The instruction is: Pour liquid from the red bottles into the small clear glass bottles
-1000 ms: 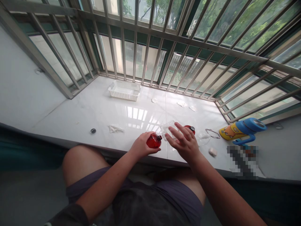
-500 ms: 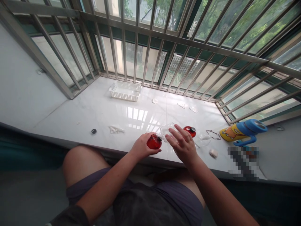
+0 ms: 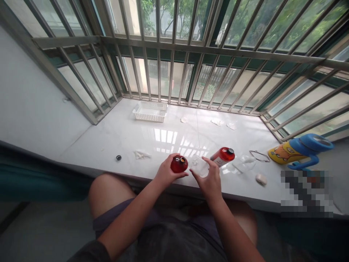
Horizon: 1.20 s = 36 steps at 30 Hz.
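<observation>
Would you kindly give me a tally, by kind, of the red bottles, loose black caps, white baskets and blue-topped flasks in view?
Red bottles: 2
Loose black cap: 1
White basket: 1
Blue-topped flask: 1
Total: 5

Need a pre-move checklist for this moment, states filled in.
1. Left hand around the open red bottle: ok, fingers and thumb wrap it.
2. That bottle's mouth uncovered: ok, no cap on it.
3. Right hand gripping the clear container: cannot tell; thumb and fingers are at its edges, but firmness doesn't show.
4. Liquid level inside the open red bottle: cannot tell from this angle.
5. Second red bottle closed: ok, black top on.
6. Loose black cap back on a bottle: not ok, it lies on the white ledge, left of the left hand.
</observation>
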### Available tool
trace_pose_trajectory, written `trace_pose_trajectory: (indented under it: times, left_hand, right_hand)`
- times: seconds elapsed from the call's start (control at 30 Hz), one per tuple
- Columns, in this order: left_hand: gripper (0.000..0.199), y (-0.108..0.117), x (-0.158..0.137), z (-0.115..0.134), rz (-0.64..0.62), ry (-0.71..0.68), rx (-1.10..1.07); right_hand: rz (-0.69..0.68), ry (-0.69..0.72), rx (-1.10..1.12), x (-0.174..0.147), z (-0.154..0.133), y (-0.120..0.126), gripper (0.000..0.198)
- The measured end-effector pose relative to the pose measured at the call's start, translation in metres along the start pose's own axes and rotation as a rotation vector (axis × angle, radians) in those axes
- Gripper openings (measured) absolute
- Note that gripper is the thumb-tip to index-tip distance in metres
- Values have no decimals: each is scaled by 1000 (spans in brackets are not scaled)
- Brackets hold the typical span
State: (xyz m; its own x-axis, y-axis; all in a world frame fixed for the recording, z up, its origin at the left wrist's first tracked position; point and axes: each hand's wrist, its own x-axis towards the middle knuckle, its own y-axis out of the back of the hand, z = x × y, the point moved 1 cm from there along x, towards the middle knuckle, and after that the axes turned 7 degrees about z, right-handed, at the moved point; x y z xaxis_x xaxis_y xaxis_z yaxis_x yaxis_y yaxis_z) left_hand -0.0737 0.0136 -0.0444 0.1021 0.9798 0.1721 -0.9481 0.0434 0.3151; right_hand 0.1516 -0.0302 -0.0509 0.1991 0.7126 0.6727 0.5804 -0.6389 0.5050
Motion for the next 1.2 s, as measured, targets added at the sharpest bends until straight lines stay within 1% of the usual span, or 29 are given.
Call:
trace_pose_trajectory:
  times: [0.07, 0.13, 0.17, 0.23, 0.27, 0.3, 0.33, 0.4, 0.5, 0.57, 0.63, 0.73, 0.9, 1.0, 1.2]
  left_hand:
    - [89, 2, 4, -4, 15, 11, -4]
    - [93, 5, 8, -6, 9, 10, -7]
    - [99, 8, 10, -7, -8, 3, 2]
    - [115, 19, 13, -9, -61, -31, 70]
    - [120, 27, 15, -10, -90, -62, 130]
    - [121, 38, 16, -12, -115, -99, 203]
    - [118, 50, 18, -15, -129, -136, 284]
    - [100, 77, 21, -24, -110, -186, 448]
    - [69, 118, 26, -41, -30, -164, 713]
    - [52, 139, 29, -51, -39, -161, 871]
    - [41, 152, 32, -56, -79, -176, 963]
    - [33, 160, 37, -58, -114, -197, 1005]
    - [32, 158, 44, -56, -126, -224, 1031]
    - [34, 155, 43, -55, -109, -222, 1042]
    - [38, 145, 43, -48, -81, -213, 1086]
  right_hand:
    - [-45, -69, -5, -8, 9, -5, 75]
    - [-86, -92, -16, -13, 16, -9, 78]
    - [-100, -87, -23, -15, 19, -11, 79]
    - [-115, -60, -32, -17, 24, -14, 81]
    - [-117, -43, -35, -19, 25, -16, 81]
    - [-116, -27, -40, -20, 27, -18, 82]
    - [-112, -14, -46, -21, 28, -19, 83]
    - [-106, 5, -60, -23, 31, -22, 84]
    - [-96, 21, -95, -26, 36, -25, 85]
    - [-90, 27, -121, -28, 39, -27, 85]
    - [-86, 30, -138, -29, 41, -30, 87]
    - [-75, 29, -148, -31, 42, -32, 89]
    - [-79, 4, -169, -33, 40, -30, 90]
    - [-74, -1, -151, -33, 39, -24, 92]
    - [-19, 21, -110, -31, 34, -7, 95]
